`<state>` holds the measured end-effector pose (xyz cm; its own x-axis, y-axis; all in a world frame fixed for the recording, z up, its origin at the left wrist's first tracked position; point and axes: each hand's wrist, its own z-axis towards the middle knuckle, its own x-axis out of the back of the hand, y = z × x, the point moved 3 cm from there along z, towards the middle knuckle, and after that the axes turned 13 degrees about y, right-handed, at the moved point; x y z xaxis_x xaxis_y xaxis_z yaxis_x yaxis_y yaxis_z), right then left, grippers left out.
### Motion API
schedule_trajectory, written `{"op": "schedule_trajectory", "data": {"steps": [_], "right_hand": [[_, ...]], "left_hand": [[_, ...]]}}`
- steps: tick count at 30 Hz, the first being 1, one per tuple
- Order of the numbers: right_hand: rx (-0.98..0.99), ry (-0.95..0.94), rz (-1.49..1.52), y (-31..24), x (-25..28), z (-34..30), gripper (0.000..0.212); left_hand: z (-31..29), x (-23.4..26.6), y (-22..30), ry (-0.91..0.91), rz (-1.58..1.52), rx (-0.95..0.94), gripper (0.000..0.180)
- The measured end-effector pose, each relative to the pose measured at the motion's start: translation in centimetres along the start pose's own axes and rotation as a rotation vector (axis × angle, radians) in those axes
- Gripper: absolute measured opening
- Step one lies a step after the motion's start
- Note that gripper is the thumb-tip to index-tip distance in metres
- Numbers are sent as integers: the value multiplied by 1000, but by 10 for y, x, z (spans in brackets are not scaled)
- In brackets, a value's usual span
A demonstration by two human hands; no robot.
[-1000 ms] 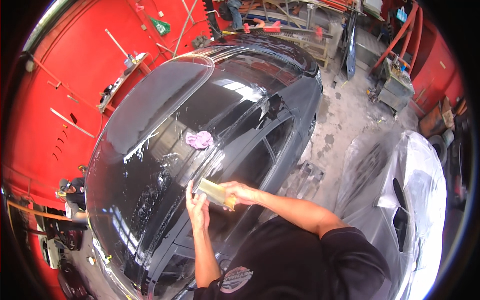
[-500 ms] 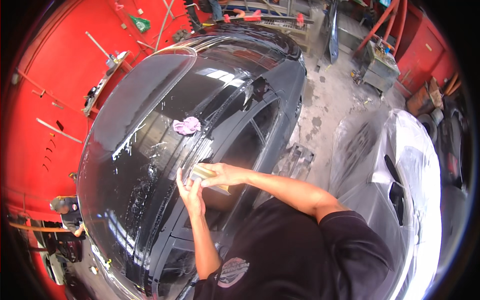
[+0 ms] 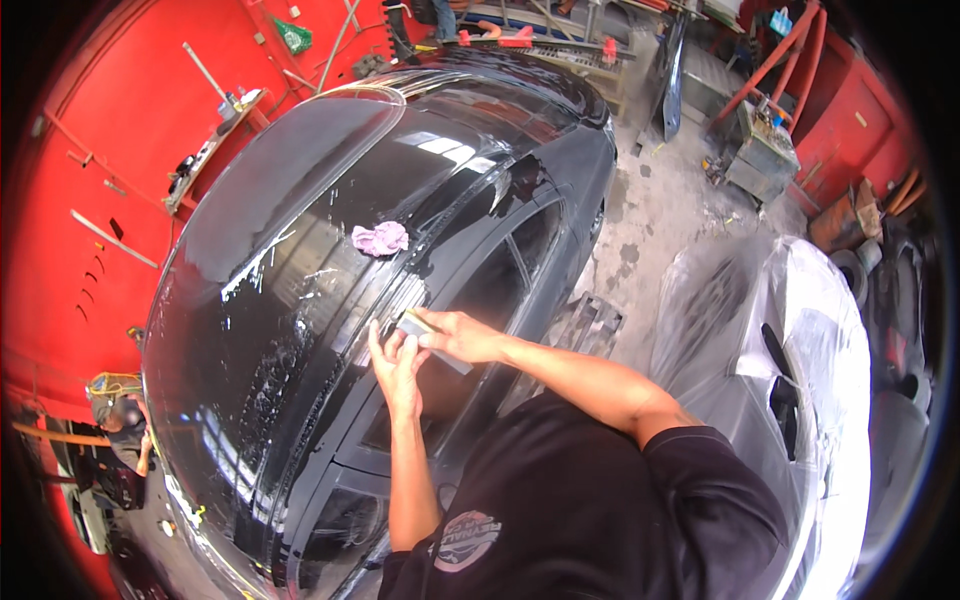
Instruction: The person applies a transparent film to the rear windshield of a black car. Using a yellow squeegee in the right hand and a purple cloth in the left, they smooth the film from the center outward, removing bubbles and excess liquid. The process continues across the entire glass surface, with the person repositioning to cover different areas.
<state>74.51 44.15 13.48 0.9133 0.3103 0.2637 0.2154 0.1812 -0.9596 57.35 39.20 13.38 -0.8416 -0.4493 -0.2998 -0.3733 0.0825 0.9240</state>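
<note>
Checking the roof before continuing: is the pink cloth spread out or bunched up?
Bunched up: the pink cloth lies in a crumpled heap on the black car roof, its folds showing.

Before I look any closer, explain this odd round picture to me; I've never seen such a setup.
There is no machine here: a person is working with bare hands. The view comes from the left of two wide fisheye cameras on that person's head, looking down, so straight edges bend near the rim.

The right hand holds a thin grey piece. The left hand is close beside it; whether it touches is hard to tell.

Both are over the side of a dark car. On its roof lie a crumpled pinkish cloth and whitish marks. To the right is clear plastic sheeting; at far left, another person.
</note>
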Motion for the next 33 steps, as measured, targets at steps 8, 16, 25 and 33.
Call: {"op": "schedule_trajectory", "data": {"steps": [8, 16, 25, 33], "right_hand": [[-305, 86, -551, 128, 111, -54, 74], [-859, 17, -959, 282, 243, -307, 51], [-855, 331, -817, 252, 228, -357, 53], [-724, 500, -830, 287, 267, -299, 63]], "left_hand": [[31, 29, -8, 191, 546, -429, 59], [86, 56, -1, 313, 838, -871, 48], [114, 38, -11, 353, 1129, -1069, 50], [120, 34, -10, 381, 1114, -1035, 50]]}}
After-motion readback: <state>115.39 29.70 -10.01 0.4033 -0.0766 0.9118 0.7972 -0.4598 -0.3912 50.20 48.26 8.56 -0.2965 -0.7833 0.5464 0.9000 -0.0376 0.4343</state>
